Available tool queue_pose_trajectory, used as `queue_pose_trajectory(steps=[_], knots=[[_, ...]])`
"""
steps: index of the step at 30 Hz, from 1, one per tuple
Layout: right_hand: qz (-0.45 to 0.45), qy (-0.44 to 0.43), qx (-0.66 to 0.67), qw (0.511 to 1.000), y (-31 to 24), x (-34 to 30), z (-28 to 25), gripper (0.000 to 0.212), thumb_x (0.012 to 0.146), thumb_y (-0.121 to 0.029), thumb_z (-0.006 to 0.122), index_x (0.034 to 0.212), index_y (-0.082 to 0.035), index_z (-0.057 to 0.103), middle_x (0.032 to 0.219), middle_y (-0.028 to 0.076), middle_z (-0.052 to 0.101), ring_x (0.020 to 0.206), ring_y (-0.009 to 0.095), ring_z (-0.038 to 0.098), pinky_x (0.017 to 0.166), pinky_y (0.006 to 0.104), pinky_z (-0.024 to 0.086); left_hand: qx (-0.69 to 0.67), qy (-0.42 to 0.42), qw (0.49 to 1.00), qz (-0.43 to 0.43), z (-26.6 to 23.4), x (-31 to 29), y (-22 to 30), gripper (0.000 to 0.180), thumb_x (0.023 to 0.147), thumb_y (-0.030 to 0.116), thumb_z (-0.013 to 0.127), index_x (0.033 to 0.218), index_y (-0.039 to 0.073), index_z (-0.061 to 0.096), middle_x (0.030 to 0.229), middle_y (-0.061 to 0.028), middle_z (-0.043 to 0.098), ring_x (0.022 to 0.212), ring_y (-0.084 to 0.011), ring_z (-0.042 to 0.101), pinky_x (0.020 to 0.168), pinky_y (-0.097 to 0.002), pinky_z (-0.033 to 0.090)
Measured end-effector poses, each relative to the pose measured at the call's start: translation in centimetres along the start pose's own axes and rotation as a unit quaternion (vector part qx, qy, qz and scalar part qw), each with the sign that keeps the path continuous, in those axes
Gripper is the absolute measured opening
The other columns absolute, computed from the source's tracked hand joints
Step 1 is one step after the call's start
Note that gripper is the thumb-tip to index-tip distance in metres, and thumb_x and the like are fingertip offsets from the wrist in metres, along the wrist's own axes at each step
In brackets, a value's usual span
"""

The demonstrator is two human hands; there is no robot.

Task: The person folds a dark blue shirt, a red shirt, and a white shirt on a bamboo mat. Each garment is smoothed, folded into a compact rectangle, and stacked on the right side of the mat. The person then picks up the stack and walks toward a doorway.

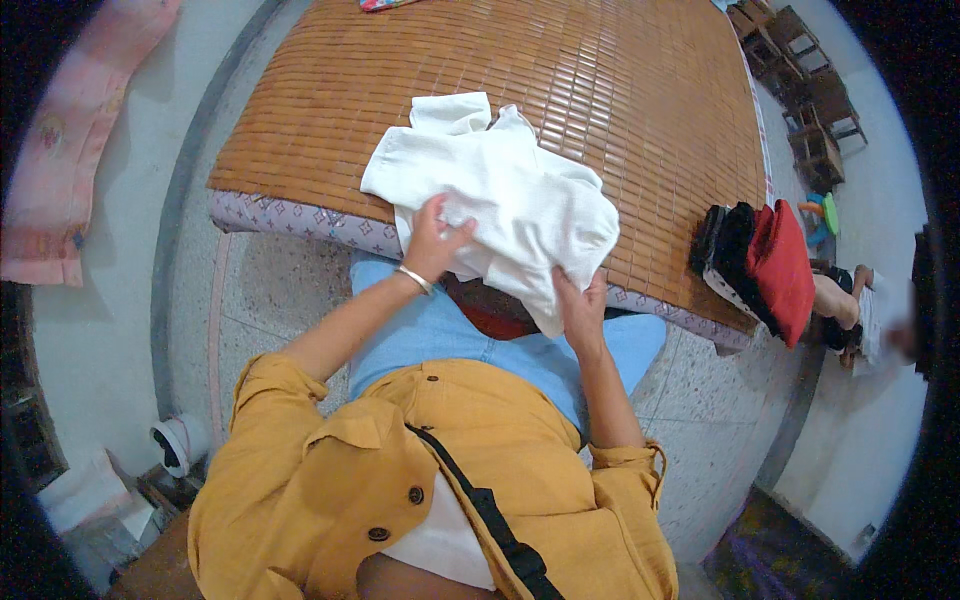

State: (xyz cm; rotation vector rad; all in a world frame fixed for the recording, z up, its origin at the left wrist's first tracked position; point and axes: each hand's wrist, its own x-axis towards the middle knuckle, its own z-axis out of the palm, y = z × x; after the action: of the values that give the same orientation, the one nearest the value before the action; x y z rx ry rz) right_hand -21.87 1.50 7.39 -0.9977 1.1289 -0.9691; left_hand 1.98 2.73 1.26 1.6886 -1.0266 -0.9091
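Slatted brown matting point(640, 120) bears at its near edge a white garment point(490, 185), long axis slanting far-left to near-right, left hand point(432, 243) spread against it, right hand point(583, 308) pinching its near-right border.

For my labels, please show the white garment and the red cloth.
White garment point(500, 195), head view: on the middle of its visible fabric.
Red cloth point(782, 272), head view: on its broad outer face.

Free room on mat point(640, 90) beyond white garment point(500, 195); right-side obstacle: clothes pile point(776, 268)
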Motion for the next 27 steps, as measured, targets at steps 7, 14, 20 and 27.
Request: queue_pose_trajectory(steps=[7, 14, 20, 27], knots=[[-0.091, -0.546, -0.180, 0.813, -4.8, -3.7, 3.0, 0.046, 0.069, -0.003, 0.059, 0.115, -0.004, 0.054, 0.110, 0.015, 0.056, 0.106, 0.028, 0.051, 0.093, 0.0347, 0.037, -0.687, -0.377, 0.534, -0.315, -1.2, -2.3, 5.5, 0.052, 0.091, 0.041, 0.045, 0.127, 0.004, 0.040, 0.123, -0.0174, 0.050, 0.114, -0.0259, 0.049, 0.093, -0.0431, 0.044], [-0.289, -0.333, -0.402, 0.803, -12.7, -3.2, 4.9, 0.064, 0.061, 0.000, 0.068, 0.117, -0.029, 0.059, 0.092, 0.009, 0.052, 0.079, 0.023, 0.056, 0.073, 0.0291, 0.046, -0.648, -0.361, 0.641, -0.200, -1.7, 4.4, 11.3, 0.050, 0.091, 0.041, 0.044, 0.123, 0.003, 0.044, 0.119, -0.0159, 0.053, 0.109, -0.0255, 0.052, 0.092, -0.0421, 0.045], [-0.419, -0.139, -0.473, 0.763, -14.3, -1.9, 3.9, 0.060, 0.058, -0.008, 0.073, 0.113, -0.026, 0.060, 0.092, 0.007, 0.051, 0.076, 0.025, 0.056, 0.066, 0.0323, 0.047, -0.537, -0.247, 0.798, -0.119, -5.0, 10.2, 14.3, 0.048, 0.091, 0.041, 0.043, 0.120, 0.003, 0.048, 0.115, -0.0147, 0.055, 0.104, -0.0251, 0.055, 0.090, -0.0413, 0.046], [-0.309, -0.171, -0.430, 0.831, 0.0, 1.1, -1.0, 0.045, 0.073, -0.003, 0.063, 0.115, -0.019, 0.058, 0.097, 0.012, 0.051, 0.082, 0.030, 0.056, 0.065, 0.0368, 0.047, -0.239, 0.073, 0.939, -0.236, -6.0, 7.0, 3.3, 0.034, 0.080, 0.012, 0.059, 0.112, 0.007, 0.052, 0.091, -0.0018, 0.053, 0.089, -0.0180, 0.052, 0.073, -0.0293, 0.047]])
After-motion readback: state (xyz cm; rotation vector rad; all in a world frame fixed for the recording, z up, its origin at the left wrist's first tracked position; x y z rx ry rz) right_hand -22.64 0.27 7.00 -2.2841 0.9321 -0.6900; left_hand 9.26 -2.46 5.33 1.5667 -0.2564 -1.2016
